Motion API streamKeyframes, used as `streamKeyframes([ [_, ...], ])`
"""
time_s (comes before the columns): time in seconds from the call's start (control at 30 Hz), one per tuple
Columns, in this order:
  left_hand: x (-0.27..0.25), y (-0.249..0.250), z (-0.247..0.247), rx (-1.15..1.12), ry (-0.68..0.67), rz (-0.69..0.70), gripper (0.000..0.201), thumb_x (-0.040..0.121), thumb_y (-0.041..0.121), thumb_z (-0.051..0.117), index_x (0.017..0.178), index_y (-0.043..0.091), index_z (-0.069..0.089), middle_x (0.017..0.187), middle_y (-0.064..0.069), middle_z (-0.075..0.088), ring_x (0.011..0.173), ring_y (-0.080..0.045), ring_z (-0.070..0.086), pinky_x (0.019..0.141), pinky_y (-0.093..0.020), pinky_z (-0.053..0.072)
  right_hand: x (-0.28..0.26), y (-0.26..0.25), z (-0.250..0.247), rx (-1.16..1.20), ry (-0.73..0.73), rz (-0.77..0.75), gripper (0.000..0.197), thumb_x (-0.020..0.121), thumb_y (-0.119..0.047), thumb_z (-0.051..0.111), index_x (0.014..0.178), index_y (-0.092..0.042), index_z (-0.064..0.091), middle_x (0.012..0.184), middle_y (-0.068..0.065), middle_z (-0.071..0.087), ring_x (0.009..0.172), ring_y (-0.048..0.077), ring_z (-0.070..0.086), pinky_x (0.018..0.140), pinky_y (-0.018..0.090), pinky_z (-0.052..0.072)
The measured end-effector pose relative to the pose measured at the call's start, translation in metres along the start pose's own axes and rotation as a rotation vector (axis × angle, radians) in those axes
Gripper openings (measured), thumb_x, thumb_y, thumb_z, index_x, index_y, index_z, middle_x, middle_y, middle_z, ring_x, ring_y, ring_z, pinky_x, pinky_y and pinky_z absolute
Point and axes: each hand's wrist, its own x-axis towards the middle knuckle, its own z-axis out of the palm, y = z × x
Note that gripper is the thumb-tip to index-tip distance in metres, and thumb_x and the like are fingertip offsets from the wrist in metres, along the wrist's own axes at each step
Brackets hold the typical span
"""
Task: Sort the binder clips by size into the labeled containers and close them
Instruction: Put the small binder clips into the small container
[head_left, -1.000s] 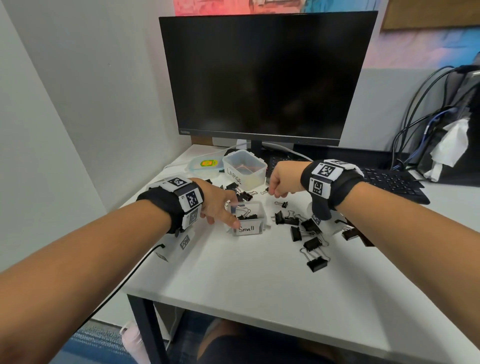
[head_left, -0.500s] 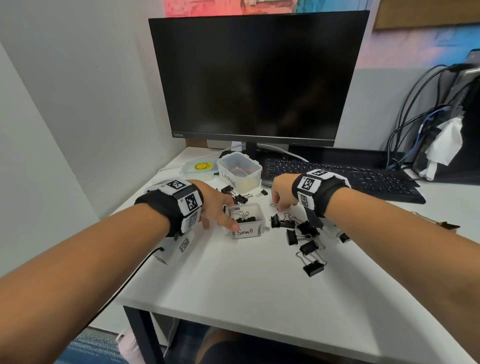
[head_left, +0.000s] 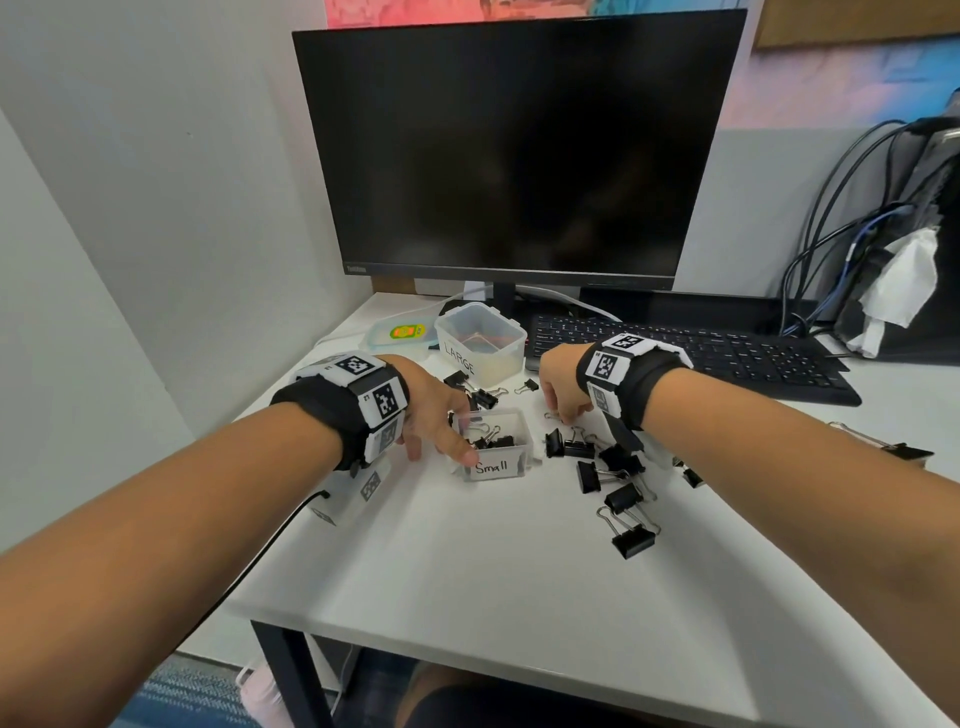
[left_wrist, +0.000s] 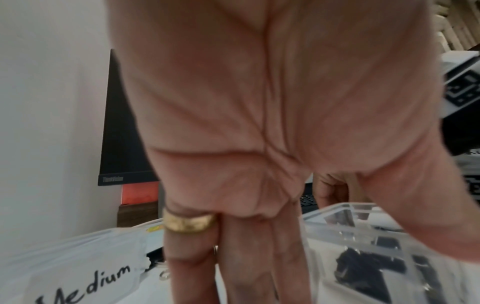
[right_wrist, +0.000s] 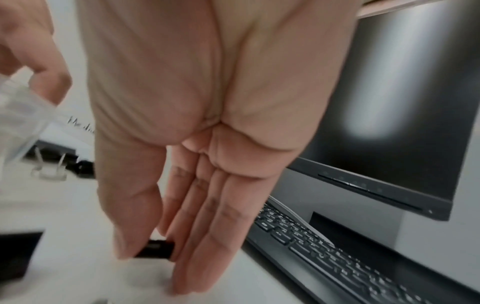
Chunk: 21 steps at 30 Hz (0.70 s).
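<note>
White desk: right hand (right_wrist: 197, 185) pinches a small clip (right_wrist: 155, 251); left hand (head_left: 434, 415), fingers loose, steadies the Small box (head_left: 498, 447). Next, likely carry the clip there.

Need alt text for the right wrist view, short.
The right hand, seen from the wrist, pinches a small black binder clip between thumb and fingers just above the white desk. A black keyboard and dark monitor sit behind.

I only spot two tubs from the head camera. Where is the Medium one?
The Medium tub shows in the left wrist view, at lower left, beside the left hand, across from the Small tub.
</note>
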Motion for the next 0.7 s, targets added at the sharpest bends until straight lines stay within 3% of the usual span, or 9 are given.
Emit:
streamKeyframes([
  [0.07,-0.001,0.0,0.0,0.003,0.005,0.0,0.054,0.08,0.048,0.07,0.123,0.027,0.046,0.092,0.006,0.062,0.102,-0.021,0.068,0.1,-0.037,0.048,0.0,0.004,-0.001,0.076,0.015,0.001,0.025,0.083,-0.007,0.067,0.107,-0.005,0.07,0.099,0.01,0.072,0.063,0.016,0.059,0.063,0.026,0.054],
  [0.2,0.001,-0.002,0.001,0.0,0.021,-0.002,0.053,0.078,0.05,0.071,0.119,0.027,0.047,0.095,0.006,0.063,0.099,-0.02,0.069,0.098,-0.037,0.049,-0.001,0.003,-0.007,0.285,0.039,-0.017,0.024,0.083,-0.005,0.065,0.105,-0.012,0.072,0.105,0.006,0.07,0.076,0.02,0.068,0.074,0.03,0.059],
  [0.33,0.001,-0.002,0.001,-0.004,0.032,-0.008,0.049,0.078,0.051,0.071,0.114,0.027,0.048,0.09,0.008,0.062,0.098,-0.019,0.069,0.099,-0.038,0.049,-0.013,-0.007,-0.02,0.402,0.099,-0.115,0.024,0.085,-0.011,0.065,0.108,-0.014,0.07,0.104,0.002,0.07,0.068,0.005,0.06,0.064,0.019,0.054],
  [0.5,0.0,-0.005,0.003,0.015,0.025,-0.037,0.059,0.068,0.061,0.074,0.112,0.031,0.049,0.116,-0.005,0.066,0.099,-0.018,0.069,0.099,-0.039,0.049,-0.027,-0.025,-0.028,0.411,0.063,-0.199,0.025,0.084,-0.016,0.068,0.11,-0.016,0.07,0.104,0.0,0.07,0.065,0.0,0.058,0.06,0.016,0.05],
  [0.7,-0.004,-0.013,0.007,-0.028,0.026,-0.053,0.067,0.07,0.058,0.075,0.119,0.024,0.043,0.121,-0.004,0.063,0.109,-0.015,0.064,0.099,-0.036,0.049,-0.03,-0.037,-0.024,0.371,0.019,-0.222,0.027,0.08,-0.02,0.073,0.106,-0.016,0.072,0.103,0.002,0.071,0.068,0.004,0.057,0.059,0.017,0.047],
])
